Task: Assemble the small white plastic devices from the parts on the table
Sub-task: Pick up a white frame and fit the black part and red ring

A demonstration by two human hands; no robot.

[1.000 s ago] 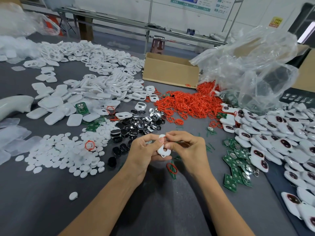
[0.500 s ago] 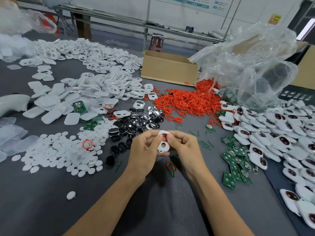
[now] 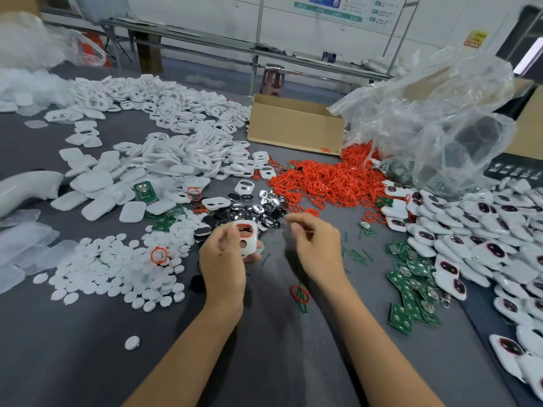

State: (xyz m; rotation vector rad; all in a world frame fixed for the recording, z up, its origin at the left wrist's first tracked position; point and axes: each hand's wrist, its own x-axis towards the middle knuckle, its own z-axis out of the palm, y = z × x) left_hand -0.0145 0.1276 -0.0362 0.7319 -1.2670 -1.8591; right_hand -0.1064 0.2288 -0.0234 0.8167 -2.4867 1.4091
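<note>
My left hand (image 3: 224, 261) grips a small white plastic shell (image 3: 246, 237) with two openings; a red ring sits in its upper opening. My right hand (image 3: 316, 248) hovers just right of it, fingers loosely curled, holding nothing that I can see. Behind the hands lie shiny black and silver inserts (image 3: 258, 207) and a heap of red rubber rings (image 3: 326, 183). White round caps (image 3: 117, 268) spread at the left, green circuit boards (image 3: 411, 286) at the right.
White shells (image 3: 176, 154) are piled at the back left. Assembled white devices (image 3: 476, 239) fill the right side. A cardboard box (image 3: 293, 124) and a clear plastic bag (image 3: 435, 124) stand behind. A loose red ring (image 3: 299, 293) lies on the grey table near my right wrist.
My right hand has let go of the white shell and moved right. My left hand now holds the shell alone, shifted slightly left.
</note>
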